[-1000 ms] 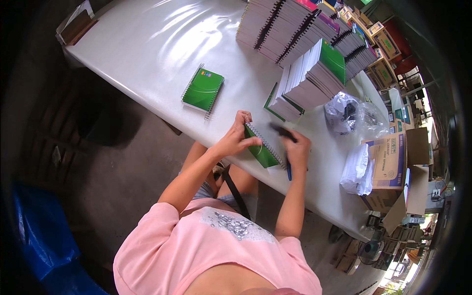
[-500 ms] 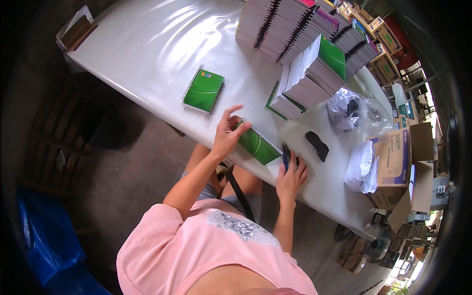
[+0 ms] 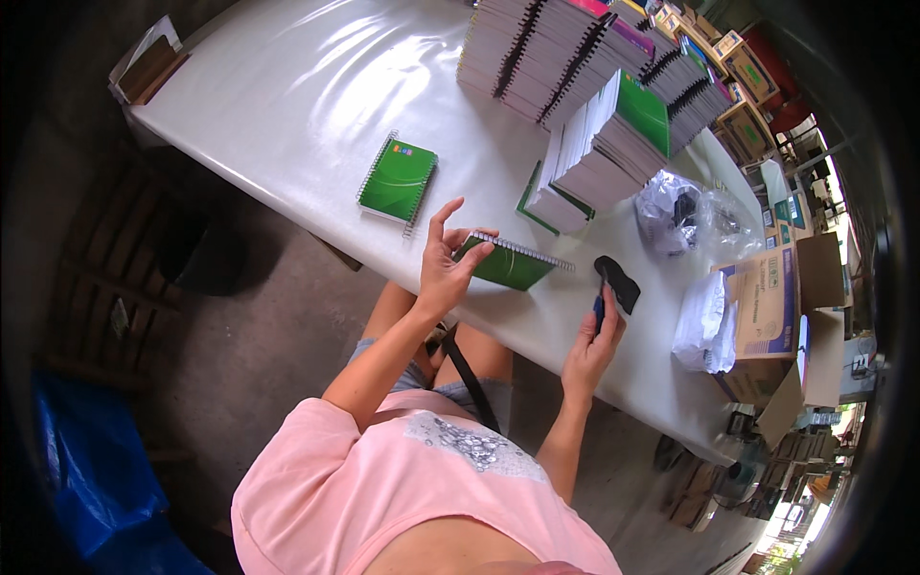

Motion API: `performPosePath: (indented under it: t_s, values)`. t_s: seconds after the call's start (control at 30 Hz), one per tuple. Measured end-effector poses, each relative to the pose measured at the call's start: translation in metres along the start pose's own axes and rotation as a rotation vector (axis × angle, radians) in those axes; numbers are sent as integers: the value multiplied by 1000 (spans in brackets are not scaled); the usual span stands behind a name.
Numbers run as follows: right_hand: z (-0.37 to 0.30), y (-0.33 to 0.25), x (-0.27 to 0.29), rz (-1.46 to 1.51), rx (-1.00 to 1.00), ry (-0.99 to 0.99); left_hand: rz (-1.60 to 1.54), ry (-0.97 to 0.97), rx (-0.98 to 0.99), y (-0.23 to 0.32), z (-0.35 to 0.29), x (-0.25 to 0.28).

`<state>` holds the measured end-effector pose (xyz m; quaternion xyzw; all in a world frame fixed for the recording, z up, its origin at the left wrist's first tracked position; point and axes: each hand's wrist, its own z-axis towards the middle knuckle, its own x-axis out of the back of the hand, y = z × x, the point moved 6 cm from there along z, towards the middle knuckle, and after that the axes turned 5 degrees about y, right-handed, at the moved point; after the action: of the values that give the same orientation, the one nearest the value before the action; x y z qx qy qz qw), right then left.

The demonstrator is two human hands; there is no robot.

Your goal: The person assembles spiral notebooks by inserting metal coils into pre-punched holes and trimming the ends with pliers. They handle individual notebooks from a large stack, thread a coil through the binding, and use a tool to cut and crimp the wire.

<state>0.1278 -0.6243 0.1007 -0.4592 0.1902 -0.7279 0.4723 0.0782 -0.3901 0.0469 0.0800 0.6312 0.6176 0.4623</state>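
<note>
My left hand grips one end of a green spiral notebook between thumb and fingers, its index finger raised. The notebook is tilted up at the table's near edge, with its wire spiral along the top side. To the right, my right hand is closed round a small tool with a blue handle, which looks like pliers; its jaws are hard to make out. The tool is apart from the notebook, close to a black curved object on the table. Another green spiral notebook lies flat to the left.
Tall stacks of notebooks stand at the back of the white table. A nearer stack of green-covered pages is in front of them. Clear plastic bags and an open cardboard box with a white package occupy the right.
My right hand has moved right with the blue-handled tool, away from the notebook's spiral end. My left hand has tilted the notebook more upright.
</note>
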Motion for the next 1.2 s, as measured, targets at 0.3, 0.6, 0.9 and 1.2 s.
performPosePath:
  t_s: [0.3,0.6,0.9,1.2]
  values:
    - [-2,-113,-34,-198,321,-252,463,48,-368,55,-8,-14]
    - [-4,-100,-49,181,-42,-569,635,86,-640,68,-14,-10]
    - [-18,-66,-62,300,-143,-562,444,213,-606,72,-14,0]
    - [9,-30,-69,-460,140,-319,-244,441,-43,52,-5,64]
